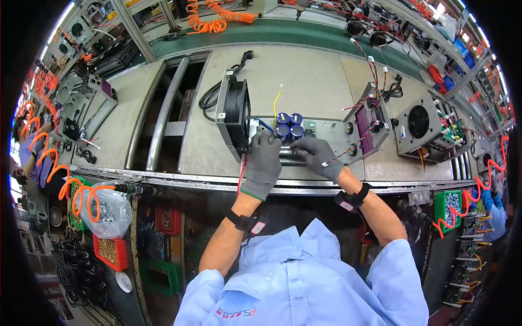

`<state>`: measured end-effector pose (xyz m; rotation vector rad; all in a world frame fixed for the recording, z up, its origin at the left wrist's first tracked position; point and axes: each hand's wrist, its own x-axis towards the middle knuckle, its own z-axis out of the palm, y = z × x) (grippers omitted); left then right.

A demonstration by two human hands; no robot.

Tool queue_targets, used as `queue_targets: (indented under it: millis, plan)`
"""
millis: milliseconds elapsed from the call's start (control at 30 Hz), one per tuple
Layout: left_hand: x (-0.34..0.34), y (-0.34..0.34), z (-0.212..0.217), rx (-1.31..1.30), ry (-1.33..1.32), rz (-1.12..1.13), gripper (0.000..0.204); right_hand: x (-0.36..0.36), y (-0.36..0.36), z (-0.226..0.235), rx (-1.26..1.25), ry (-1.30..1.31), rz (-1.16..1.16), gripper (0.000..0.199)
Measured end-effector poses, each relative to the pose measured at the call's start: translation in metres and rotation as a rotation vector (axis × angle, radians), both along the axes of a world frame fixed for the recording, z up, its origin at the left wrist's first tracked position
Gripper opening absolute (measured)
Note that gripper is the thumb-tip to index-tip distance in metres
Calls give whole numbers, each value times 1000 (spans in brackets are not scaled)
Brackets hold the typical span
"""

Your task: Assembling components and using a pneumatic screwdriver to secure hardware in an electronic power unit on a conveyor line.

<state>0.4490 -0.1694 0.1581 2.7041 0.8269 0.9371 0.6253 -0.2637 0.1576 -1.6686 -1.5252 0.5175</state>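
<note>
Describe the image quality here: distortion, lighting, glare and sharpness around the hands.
Head view: strong fisheye bending, so the bench edge curves and the corners go black. Lighting is bright and even, with soft shadows. Glare washes out the upper corners. The gloved left hand and right hand on the metal chassis look fairly sharp; things near the rim look smeared.

Electronics assembly workshop: long workbench (136,117), half-built metal units with fans (418,122), orange coiled air hoses (215,16), red parts bins (111,252).
</note>
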Motion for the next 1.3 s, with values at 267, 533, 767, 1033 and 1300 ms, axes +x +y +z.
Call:
queue_targets:
  millis: [267, 533, 767, 1033, 1300]
  plan:
    - [-2, 2, -6, 29, -19, -27, 22, 5, 2, -10, 64, -19, 49, 20]
    - [-1, 3, -8, 19, -41, -45, 22, 5, 2, -6, 95, -77, 86, 20]
    - [-5, 4, -12, 0, -19, -23, 23, -10, -2, 0, 246, -433, -2, 17]
    - [-5, 6, -15, 26, 4, -56, 27, -2, -2, -4, 168, -515, 21, 25]
    - [-3, 7, -16, 29, -5, -84, 28, -6, 1, -2, 219, -554, 72, 27]
